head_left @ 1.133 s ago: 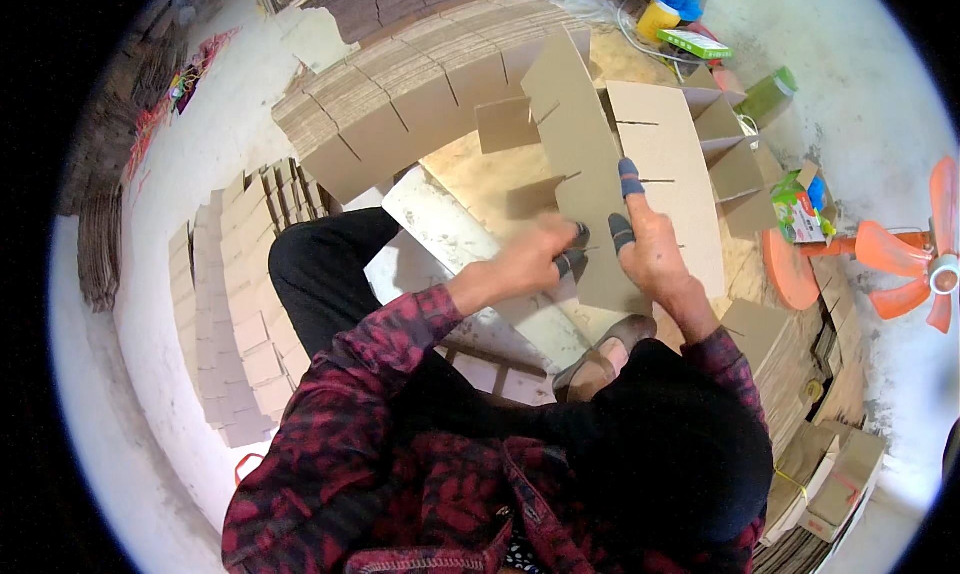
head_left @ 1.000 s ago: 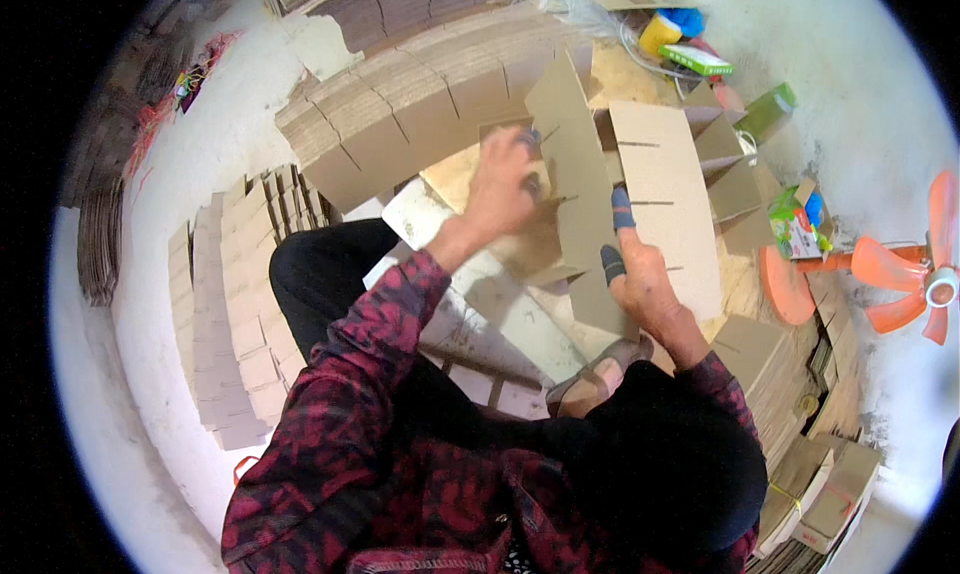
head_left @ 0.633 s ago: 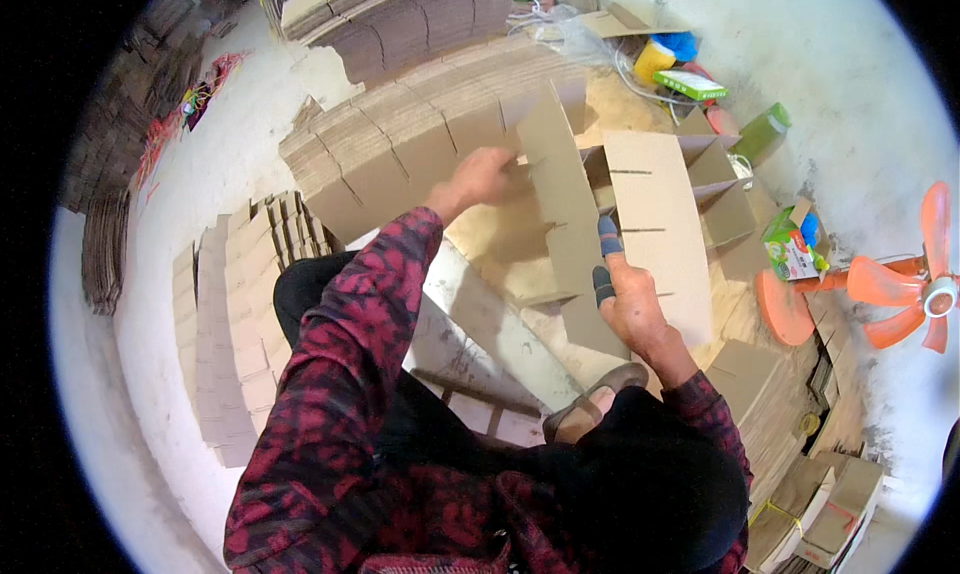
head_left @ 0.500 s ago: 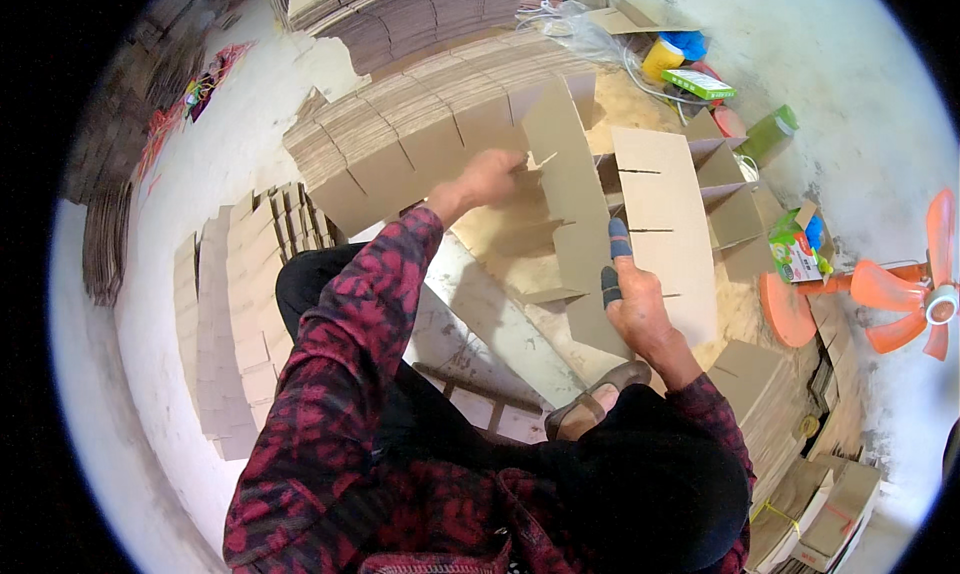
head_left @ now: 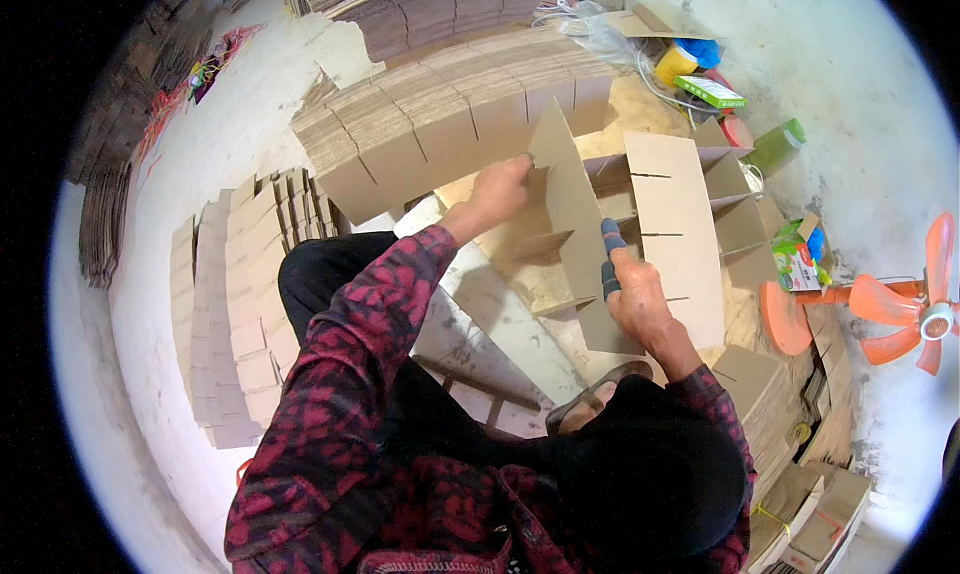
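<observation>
A partly assembled cardboard divider stands in front of me, its slotted panels crossed by shorter strips. My left hand [head_left: 497, 189] is closed at the left side of the upright cardboard panel [head_left: 572, 199], its fingertips by the far slot where a cross strip passes. My right hand [head_left: 642, 296] grips the nearer part of the same panel, with grey-blue wraps on its thumb and a finger. To the right, another slotted cardboard panel [head_left: 678, 204] leans across the cross strips [head_left: 738, 224]. The right hand's other fingers are partly hidden.
A long stack of slotted cardboard sheets [head_left: 455, 124] lies beyond my left hand. More cardboard stacks [head_left: 255, 284] stand at my left knee. On the right are an orange fan [head_left: 905, 309], a green container [head_left: 775, 144] and a green-and-white box [head_left: 795, 259]. My sandalled foot [head_left: 600, 394] is near the panel.
The left hand, blurred before, is now steady and slightly nearer, covering the far cross-strip joint. The right hand keeps its hold. The whole view has shifted a little.
</observation>
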`<state>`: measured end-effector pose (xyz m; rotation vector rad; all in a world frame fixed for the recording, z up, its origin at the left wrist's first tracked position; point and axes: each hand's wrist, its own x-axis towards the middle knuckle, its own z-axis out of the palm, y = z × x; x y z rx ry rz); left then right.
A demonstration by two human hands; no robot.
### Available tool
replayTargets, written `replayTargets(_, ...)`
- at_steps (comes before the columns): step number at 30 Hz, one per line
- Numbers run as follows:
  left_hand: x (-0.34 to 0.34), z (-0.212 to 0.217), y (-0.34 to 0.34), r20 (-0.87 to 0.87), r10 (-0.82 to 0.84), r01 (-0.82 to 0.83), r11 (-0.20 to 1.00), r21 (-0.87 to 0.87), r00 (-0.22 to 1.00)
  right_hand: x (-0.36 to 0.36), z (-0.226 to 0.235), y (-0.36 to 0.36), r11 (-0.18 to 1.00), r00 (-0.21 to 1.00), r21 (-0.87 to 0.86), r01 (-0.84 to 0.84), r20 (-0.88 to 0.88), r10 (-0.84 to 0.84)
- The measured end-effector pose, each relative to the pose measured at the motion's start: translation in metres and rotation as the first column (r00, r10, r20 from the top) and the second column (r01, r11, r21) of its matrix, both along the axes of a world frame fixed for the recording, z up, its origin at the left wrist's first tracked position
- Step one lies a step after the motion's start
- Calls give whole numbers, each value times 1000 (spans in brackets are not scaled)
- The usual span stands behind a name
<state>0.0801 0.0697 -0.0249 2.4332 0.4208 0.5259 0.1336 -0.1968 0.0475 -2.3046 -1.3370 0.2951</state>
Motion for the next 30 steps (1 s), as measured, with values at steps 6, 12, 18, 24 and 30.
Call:
replayTargets(6,3,0,5,-98,41,-42,999,-14,994,23,8,7,998,999,67,3,-45,0)
replayTargets(12,2,-2,9,-104,47,-47,999,5,994,18,1,6,995,994,50,-87,-63,90)
replayTargets(18,2,-3,6,-100,40,-40,999,-4,994,21,-15,3,986,997,156,-52,-46,60)
replayTargets(24,-2,11,2,-86,24,-22,999,31,996,16,-8,-2,999,999,41,0,-49,2)
replayTargets(30,-4,-17,13,-34,21,-24,997,-76,999,11,-18,-3,993,999,119,-23,-41,28)
